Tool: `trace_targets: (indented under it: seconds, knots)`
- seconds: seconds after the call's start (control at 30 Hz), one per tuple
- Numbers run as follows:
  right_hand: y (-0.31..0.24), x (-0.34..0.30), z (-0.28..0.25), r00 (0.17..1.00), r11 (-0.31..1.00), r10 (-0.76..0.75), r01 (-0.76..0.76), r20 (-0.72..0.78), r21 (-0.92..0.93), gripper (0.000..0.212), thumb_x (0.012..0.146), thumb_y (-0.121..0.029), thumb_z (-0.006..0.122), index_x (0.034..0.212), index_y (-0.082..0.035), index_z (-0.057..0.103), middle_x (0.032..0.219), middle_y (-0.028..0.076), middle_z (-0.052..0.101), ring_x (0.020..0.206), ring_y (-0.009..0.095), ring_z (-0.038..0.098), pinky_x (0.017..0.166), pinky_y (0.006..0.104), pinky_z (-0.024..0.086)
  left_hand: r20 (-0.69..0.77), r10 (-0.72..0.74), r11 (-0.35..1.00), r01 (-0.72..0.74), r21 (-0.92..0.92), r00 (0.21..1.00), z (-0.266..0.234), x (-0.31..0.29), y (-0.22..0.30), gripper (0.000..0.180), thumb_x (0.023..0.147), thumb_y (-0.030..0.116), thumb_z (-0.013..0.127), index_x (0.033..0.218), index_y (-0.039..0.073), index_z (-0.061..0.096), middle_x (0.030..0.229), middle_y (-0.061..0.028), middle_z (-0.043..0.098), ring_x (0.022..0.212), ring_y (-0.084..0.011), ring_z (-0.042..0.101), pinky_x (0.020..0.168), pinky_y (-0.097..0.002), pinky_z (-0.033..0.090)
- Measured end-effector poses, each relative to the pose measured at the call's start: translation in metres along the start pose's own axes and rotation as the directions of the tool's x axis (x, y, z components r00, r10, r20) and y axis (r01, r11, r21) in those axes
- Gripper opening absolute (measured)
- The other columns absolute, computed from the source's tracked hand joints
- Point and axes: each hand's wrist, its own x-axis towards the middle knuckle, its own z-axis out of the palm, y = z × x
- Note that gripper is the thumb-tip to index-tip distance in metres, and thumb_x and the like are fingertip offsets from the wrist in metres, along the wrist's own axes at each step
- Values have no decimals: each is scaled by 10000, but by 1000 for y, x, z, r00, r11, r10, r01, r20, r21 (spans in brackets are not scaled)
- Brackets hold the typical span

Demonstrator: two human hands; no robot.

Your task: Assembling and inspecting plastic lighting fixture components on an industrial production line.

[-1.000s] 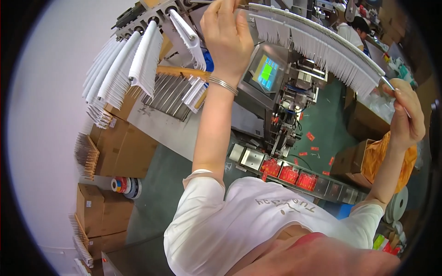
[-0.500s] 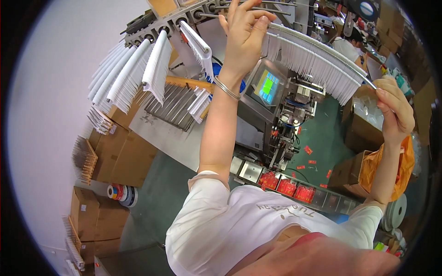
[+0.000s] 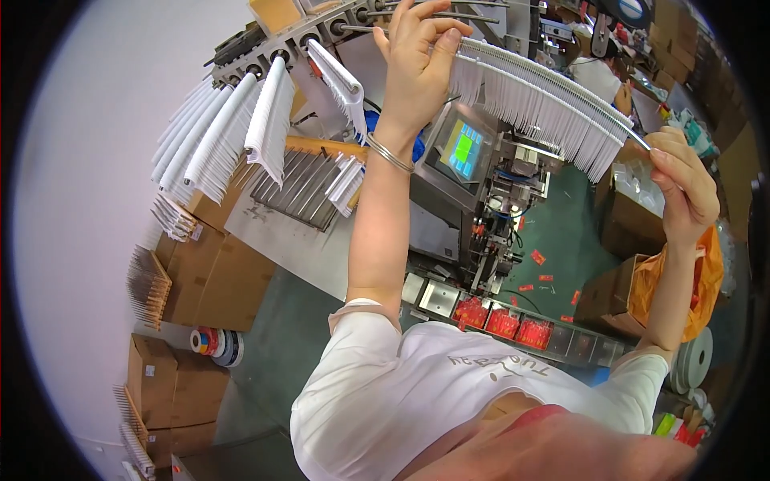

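A thin metal rod (image 3: 639, 139) strung with a long row of narrow white strips (image 3: 545, 100) spans between my hands at the upper right. The strips hang down from it close together. My right hand (image 3: 682, 183) pinches the bare right end of the rod. At its other end is my left hand (image 3: 417, 68), thumb and fingers bent around the first strips; the rod's tip is hidden there. Just left of that hand, a bare spindle (image 3: 361, 29) juts from a metal rack (image 3: 309, 36). Further left, similar bundles of white strips (image 3: 271, 120) hang on the rack's other spindles.
A machine with a lit touch screen (image 3: 463, 149) stands below the rod. Red packets (image 3: 503, 323) sit in its conveyor trough. Cardboard boxes (image 3: 228, 272) stand at left, an orange bag (image 3: 699, 280) over a box at right. Another person (image 3: 597, 78) sits beyond.
Both hands and the rod with its strips have shifted slightly left in the picture, along with the surroundings. Both hands keep their grip.
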Motion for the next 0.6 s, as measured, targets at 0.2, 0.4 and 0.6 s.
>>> trace_targets:
  seconds: [0.2, 0.4, 0.6]
  knots:
    - [-1, -1, 0, 1000, 1000, 1, -2, 30, 20, 248, 797, -55, 641, 1025, 43, 626, 899, 159, 636, 823, 283, 595, 776, 393, 444, 33, -510, 858, 506, 87, 860, -5, 17, 36, 180, 917, 137, 495, 976, 41, 636, 1216, -154, 528, 1282, -344, 333, 1059, -433, 221]
    - [-2, -2, -2, 1000, 1000, 9, -9, 11, 5, 248, 781, -32, 647, 1016, 44, 630, 902, 162, 634, 821, 280, 595, 781, 391, 447, 82, -508, 858, 495, 137, 858, -3, 19, 39, 176, 917, 148, 506, 986, 56, 639, 1225, -151, 524, 1284, -344, 329, 1061, -441, 216]
    - [-2, -2, -1, 1000, 1000, 10, -10, 5, 10, 241, 778, -14, 644, 1009, 52, 629, 902, 164, 635, 821, 276, 596, 787, 397, 445, 97, -523, 852, 515, 93, 847, -2, 20, 36, 182, 919, 166, 510, 1002, 75, 644, 1246, -139, 512, 1298, -344, 303, 1075, -448, 168]
